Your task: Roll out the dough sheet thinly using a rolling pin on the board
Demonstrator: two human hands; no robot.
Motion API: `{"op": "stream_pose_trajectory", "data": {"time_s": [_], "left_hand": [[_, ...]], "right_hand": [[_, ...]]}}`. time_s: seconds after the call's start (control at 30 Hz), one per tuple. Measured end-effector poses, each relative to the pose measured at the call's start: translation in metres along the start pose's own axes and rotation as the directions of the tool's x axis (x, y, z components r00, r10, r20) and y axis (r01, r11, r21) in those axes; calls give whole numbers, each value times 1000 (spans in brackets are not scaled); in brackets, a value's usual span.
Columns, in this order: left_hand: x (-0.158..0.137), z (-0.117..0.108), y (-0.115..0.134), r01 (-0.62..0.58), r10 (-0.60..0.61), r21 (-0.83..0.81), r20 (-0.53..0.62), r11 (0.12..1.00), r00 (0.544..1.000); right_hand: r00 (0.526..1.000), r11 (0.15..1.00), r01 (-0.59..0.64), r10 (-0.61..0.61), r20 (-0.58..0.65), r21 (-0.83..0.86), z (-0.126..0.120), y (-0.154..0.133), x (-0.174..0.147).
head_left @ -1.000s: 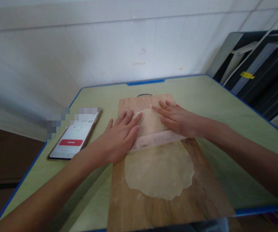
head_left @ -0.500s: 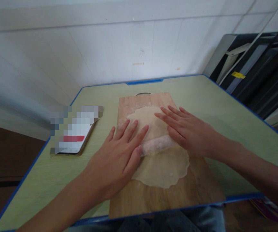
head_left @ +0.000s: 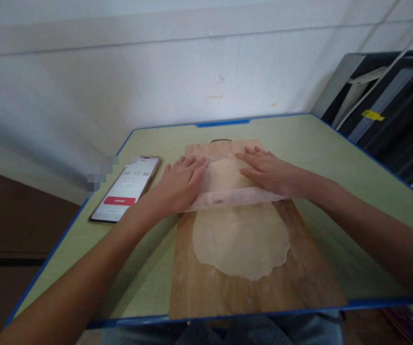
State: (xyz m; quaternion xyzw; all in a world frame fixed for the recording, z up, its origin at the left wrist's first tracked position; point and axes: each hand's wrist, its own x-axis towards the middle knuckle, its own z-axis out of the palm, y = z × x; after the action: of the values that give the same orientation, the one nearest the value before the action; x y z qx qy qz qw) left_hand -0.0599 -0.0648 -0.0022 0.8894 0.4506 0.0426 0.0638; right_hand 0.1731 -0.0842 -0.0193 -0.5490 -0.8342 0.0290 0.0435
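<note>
A thin, roughly round sheet of dough lies on a wooden cutting board. Across it runs a pale, whitish rolling pin. My left hand rests on the pin's left end, palm down, fingers stretched forward past it. On the right end lies my right hand, also palm down, its fingers extended and slightly apart. Neither hand wraps round the pin; both press on it from above. The palms hide the pin's ends, and part of the dough shows beyond the pin between the hands.
The board stands on a pale green table with a blue edge. A phone showing a timer lies left of the board, close to my left forearm. A white wall rises behind, and dark flat items lean at the right.
Both hands have moved forward, away from me, and the rolling pin has rolled with them toward the far part of the dough. More of the near dough is uncovered. The view has shifted slightly.
</note>
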Motion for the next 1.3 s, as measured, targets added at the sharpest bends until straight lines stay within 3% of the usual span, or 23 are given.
{"op": "stream_pose_trajectory", "data": {"time_s": [0.1, 0.2, 0.4, 0.57, 0.7, 1.03, 1.3], "left_hand": [[-28, 0, 20, -34, 32, 25, 105, 999, 994], [-44, -1, 31, -29, 21, 65, 115, 997, 993], [-36, -3, 27, -46, 35, 65, 169, 997, 985], [-37, -9, 28, -62, 41, 82, 233, 995, 972], [-28, -8, 22, -114, 90, 99, 221, 989, 971], [8, -6, -4, -51, 47, 20, 182, 998, 982], [-11, -1, 9, 7, 0, -31, 226, 1000, 974]], "right_hand": [[982, 990, 134, -139, -127, -47, 4, -13, -32], [976, 994, 102, -109, -187, -48, 5, -22, -50], [968, 973, 215, -202, -149, 79, -2, -9, -39], [962, 953, 267, -272, 18, 145, -12, 5, -37], [963, 959, 255, -263, 50, 125, -10, 13, -33], [988, 967, 155, -156, -12, 204, 4, 38, -9], [996, 982, 59, -69, 51, 179, 0, 11, -29]]}}
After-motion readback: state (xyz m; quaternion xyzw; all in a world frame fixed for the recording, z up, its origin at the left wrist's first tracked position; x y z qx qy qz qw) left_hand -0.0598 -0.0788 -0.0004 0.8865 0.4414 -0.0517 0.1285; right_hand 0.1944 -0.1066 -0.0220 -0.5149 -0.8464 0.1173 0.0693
